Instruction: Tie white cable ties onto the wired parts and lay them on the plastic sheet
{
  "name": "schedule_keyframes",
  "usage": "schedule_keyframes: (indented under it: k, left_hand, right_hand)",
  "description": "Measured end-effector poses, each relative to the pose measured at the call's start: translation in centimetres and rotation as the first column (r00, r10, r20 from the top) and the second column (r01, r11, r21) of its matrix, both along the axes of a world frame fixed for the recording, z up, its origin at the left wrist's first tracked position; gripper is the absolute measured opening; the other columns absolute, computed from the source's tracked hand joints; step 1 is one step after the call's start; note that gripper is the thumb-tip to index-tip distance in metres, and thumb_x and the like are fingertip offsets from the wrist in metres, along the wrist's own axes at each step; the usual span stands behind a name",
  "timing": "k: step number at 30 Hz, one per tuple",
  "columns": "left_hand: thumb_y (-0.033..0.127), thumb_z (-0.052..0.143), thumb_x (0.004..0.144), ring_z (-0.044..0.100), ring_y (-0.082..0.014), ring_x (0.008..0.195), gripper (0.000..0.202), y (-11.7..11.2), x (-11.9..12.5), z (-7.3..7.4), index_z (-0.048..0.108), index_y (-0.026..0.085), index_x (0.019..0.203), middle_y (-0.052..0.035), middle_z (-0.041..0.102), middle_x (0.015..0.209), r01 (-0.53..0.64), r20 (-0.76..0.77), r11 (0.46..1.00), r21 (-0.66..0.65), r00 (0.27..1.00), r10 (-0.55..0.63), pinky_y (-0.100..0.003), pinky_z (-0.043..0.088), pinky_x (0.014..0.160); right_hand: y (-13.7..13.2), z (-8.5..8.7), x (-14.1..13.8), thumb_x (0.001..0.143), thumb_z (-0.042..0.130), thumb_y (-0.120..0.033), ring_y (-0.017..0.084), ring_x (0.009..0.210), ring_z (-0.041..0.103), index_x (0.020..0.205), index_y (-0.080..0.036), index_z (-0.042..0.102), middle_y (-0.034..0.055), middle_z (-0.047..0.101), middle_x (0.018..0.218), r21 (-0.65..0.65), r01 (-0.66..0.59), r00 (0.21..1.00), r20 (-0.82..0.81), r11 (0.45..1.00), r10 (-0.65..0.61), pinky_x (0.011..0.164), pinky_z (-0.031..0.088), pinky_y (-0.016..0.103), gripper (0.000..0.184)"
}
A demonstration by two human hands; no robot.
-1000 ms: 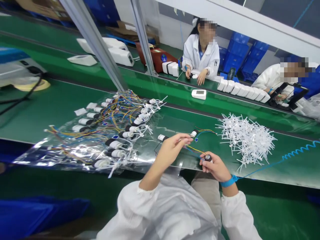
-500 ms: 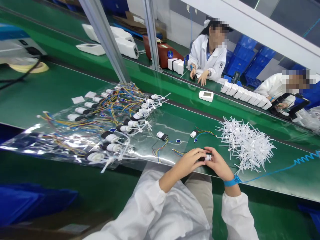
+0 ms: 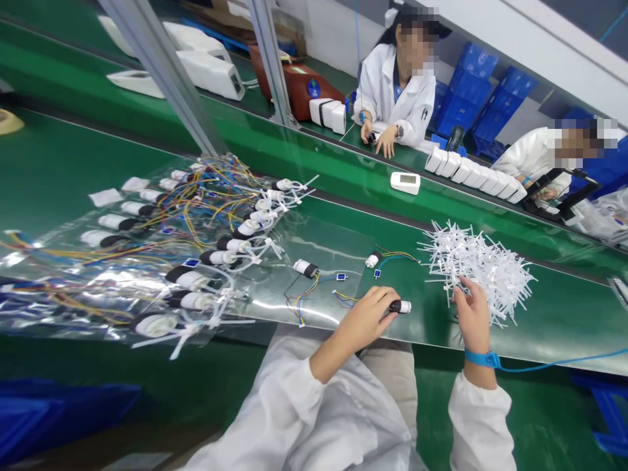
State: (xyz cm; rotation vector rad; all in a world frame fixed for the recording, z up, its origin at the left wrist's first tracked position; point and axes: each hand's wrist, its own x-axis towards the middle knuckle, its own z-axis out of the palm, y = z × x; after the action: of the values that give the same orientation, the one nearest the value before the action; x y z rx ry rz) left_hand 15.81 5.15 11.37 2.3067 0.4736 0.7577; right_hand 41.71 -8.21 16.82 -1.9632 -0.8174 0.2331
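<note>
White-and-black, the cylinder jutted rightward from the pinching left hand, lower centre-right; whether the right hand gripped, I couldn't tell.

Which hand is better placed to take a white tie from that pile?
Probably the right hand: it is at the edge of the pile of white ties. The left hand is farther away and holds a black-and-white cylinder.

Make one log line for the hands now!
left hand: holds black-and-white cylinder | right hand: at pile of white strips | contact there: unclear
</note>
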Motion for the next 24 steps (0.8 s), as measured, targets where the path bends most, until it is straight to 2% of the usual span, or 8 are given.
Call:
schedule_keyframes:
  k: [2, 5, 10, 15, 19, 22, 24]
  left_hand:
    - [0.013, 0.070, 0.103, 0.064, -0.0293, 0.126, 0.030, -0.1, 0.0, -0.1, 0.064, 0.021, 0.131, -0.0104, 0.071, 0.134, -0.023, 0.011, 1.000, 0.003, 1.000, 0.023, -0.045, 0.058, 0.110]
    - [0.013, 0.068, 0.104, 0.064, -0.0296, 0.126, 0.030, -0.2, 0.0, -0.1, 0.064, 0.022, 0.132, -0.0098, 0.072, 0.133, -0.037, 0.019, 0.999, -0.001, 0.999, 0.037, -0.046, 0.058, 0.110]
    - [0.014, 0.068, 0.103, 0.066, -0.0289, 0.123, 0.027, -0.1, -0.1, 0.1, 0.065, 0.023, 0.130, -0.0094, 0.073, 0.132, -0.034, 0.031, 0.999, -0.006, 0.999, 0.034, -0.046, 0.059, 0.108]
    - [0.014, 0.067, 0.103, 0.066, -0.0293, 0.125, 0.030, -0.1, 0.0, -0.1, 0.066, 0.023, 0.131, -0.0100, 0.072, 0.134, -0.079, 0.046, 0.997, 0.006, 0.996, 0.079, -0.048, 0.058, 0.110]
    - [0.011, 0.068, 0.100, 0.065, -0.0303, 0.127, 0.032, -0.1, 0.1, -0.2, 0.066, 0.022, 0.131, -0.0112, 0.072, 0.133, -0.148, 0.067, 0.989, 0.022, 0.987, 0.146, -0.048, 0.057, 0.111]
    - [0.011, 0.067, 0.101, 0.065, -0.0301, 0.126, 0.032, 0.0, 0.1, -0.2, 0.066, 0.023, 0.131, -0.0105, 0.072, 0.132, -0.141, 0.064, 0.990, 0.022, 0.988, 0.139, -0.048, 0.057, 0.112]
    - [0.012, 0.066, 0.103, 0.064, -0.0303, 0.128, 0.032, 0.0, 0.1, -0.1, 0.066, 0.023, 0.132, -0.0103, 0.072, 0.133, -0.127, 0.052, 0.992, 0.026, 0.991, 0.125, -0.049, 0.056, 0.113]
  right_hand:
    - [0.4, -0.9, 0.7, 0.094, 0.068, -0.067, 0.023, 0.079, 0.070, 0.137, -0.019, 0.078, 0.0207, 0.065, 0.141, -0.047, 0.016, 0.995, 0.102, 0.999, -0.011, 0.087, 0.062, 0.049, 0.065]
    - [0.9, -1.9, 1.0, 0.095, 0.064, -0.067, 0.023, 0.076, 0.069, 0.141, -0.018, 0.077, 0.0212, 0.067, 0.138, -0.128, -0.027, 0.988, 0.147, 0.991, 0.046, 0.094, 0.061, 0.054, 0.068]
    - [1.3, -1.4, 0.9, 0.099, 0.060, -0.063, 0.020, 0.069, 0.068, 0.139, -0.020, 0.079, 0.0199, 0.069, 0.148, -0.101, -0.080, 0.989, 0.120, 0.992, 0.092, 0.082, 0.063, 0.049, 0.062]
    - [0.8, -0.2, 0.6, 0.097, 0.066, -0.059, 0.022, 0.075, 0.070, 0.130, -0.021, 0.083, 0.0179, 0.075, 0.143, 0.024, -0.031, 0.995, 0.093, 0.999, 0.029, 0.072, 0.062, 0.044, 0.053]
    - [0.1, 0.2, 0.0, 0.096, 0.072, -0.054, 0.028, 0.096, 0.074, 0.119, -0.022, 0.085, 0.0170, 0.077, 0.137, 0.195, -0.014, 0.996, 0.094, 0.981, -0.005, 0.080, 0.062, 0.045, 0.042]
    - [-0.2, 0.2, -0.9, 0.094, 0.077, -0.051, 0.022, 0.081, 0.070, 0.111, -0.022, 0.084, 0.0141, 0.078, 0.128, 0.295, 0.038, 0.997, 0.046, 0.955, -0.054, 0.077, 0.059, 0.042, 0.034]
    - [-0.1, 0.1, -1.8, 0.091, 0.083, -0.048, 0.017, 0.072, 0.066, 0.105, -0.021, 0.081, 0.0113, 0.079, 0.121, 0.380, 0.081, 0.996, -0.055, 0.922, -0.065, 0.071, 0.056, 0.038, 0.031]
